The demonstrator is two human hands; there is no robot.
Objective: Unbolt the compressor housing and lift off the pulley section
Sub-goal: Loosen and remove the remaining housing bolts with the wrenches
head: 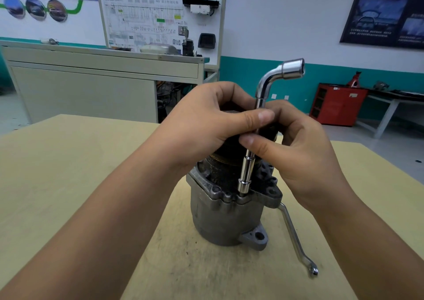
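Compressor (229,219): upright on the tabletop (68,185), directly beneath both hands; long axis vertical, grey housing at the bottom, dark pulley section (226,159) on top and facing up.
Socket wrench (246,173): chrome, L-shaped; long shaft nearly vertical, top leaning slightly to the right; lower socket seated on the housing flange below the right thumb; short bent arm clear above both hands, its open socket aimed up and to the right.
Left hand (206,125): in from the lower left, palm down; fingers curled over the top of the pulley section and gripping it; thumb stretched to the right, tip laid against the wrench shaft.
Right hand (298,153): in from the lower right; fingers curled behind the shaft, thumb in front, pinching the socket wrench just under the left thumb.
Ring spanner (296,237): flat on the tabletop under the right wrist; far end at the housing, ring end toward the near right.
Beyond the hands: grey cabinet (91,88), wiring board (160,19); red cabinet (337,104) off to the right.
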